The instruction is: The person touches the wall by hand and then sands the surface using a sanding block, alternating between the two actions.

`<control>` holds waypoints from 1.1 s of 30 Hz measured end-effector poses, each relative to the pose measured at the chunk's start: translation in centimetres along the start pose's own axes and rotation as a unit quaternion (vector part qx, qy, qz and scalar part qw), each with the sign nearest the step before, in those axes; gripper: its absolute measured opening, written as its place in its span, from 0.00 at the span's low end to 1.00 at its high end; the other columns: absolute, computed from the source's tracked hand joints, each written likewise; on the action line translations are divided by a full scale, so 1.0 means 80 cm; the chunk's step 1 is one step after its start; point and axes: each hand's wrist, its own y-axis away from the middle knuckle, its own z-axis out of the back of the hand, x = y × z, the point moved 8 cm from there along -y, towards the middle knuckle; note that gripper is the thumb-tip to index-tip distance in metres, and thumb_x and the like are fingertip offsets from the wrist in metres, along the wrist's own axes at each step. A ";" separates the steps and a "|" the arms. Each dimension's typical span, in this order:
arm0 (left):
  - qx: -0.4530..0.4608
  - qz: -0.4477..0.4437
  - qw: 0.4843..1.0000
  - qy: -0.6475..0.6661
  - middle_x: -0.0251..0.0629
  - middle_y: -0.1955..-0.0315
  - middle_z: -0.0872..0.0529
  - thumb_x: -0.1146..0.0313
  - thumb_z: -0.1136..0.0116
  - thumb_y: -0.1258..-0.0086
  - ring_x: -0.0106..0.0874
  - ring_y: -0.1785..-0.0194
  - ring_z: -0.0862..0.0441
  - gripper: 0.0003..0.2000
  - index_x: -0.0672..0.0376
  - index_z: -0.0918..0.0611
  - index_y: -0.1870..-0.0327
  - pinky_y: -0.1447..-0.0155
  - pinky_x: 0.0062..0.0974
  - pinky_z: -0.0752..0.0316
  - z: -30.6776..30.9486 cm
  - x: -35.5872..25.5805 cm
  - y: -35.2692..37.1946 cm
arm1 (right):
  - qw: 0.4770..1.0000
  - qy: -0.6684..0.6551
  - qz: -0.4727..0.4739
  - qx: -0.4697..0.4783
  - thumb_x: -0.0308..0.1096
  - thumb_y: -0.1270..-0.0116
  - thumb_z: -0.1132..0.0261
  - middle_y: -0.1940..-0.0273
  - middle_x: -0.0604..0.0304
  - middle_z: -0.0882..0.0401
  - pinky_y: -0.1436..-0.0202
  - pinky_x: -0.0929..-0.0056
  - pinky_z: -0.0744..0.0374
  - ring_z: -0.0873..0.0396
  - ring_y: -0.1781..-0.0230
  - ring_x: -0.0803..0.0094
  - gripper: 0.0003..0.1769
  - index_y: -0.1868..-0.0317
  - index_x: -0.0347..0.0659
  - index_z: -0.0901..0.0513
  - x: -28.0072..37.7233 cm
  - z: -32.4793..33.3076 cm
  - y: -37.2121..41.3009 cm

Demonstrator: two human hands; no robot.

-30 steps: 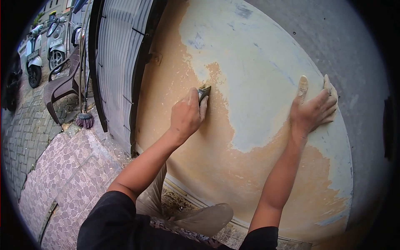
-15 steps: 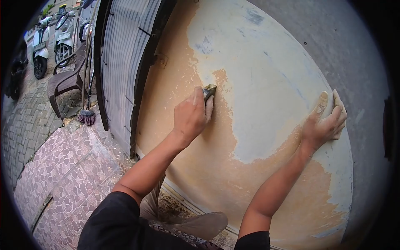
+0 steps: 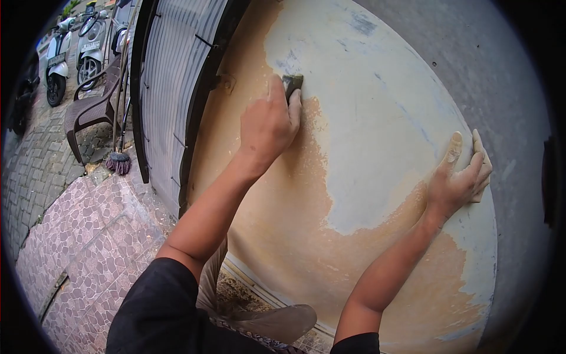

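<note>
My left hand is closed around a small dark scraper, whose blade end meets the upper-left part of a large rounded panel. Tan coating covers the panel's left and lower parts; pale grey-white surface shows across the middle and right, with a ragged border between them. At the right rim, my right hand grips the panel, thumb on the face and fingers over the edge. Pale dust coats its fingers. Part of the scraper is hidden by my left fingers.
A dark-framed striped screen stands close along the panel's left side. Beyond it are a brown plastic chair, a mop and parked scooters. Patterned tiles cover the floor at left; grey ground lies beyond the panel.
My left hand has moved up the panel with the scraper, from the tan patch to the pale area above it. My right hand stays on the rim.
</note>
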 end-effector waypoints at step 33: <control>0.026 -0.013 0.999 -0.017 0.56 0.81 0.18 0.63 0.39 0.24 0.57 0.78 0.19 0.17 0.68 0.30 0.50 0.75 0.52 0.27 -0.012 0.007 0.081 | 0.998 -0.054 -0.022 -0.003 0.66 0.26 0.42 0.41 0.63 0.22 0.24 0.43 0.43 0.30 0.31 0.63 0.30 0.38 0.54 0.17 -0.002 0.001 0.001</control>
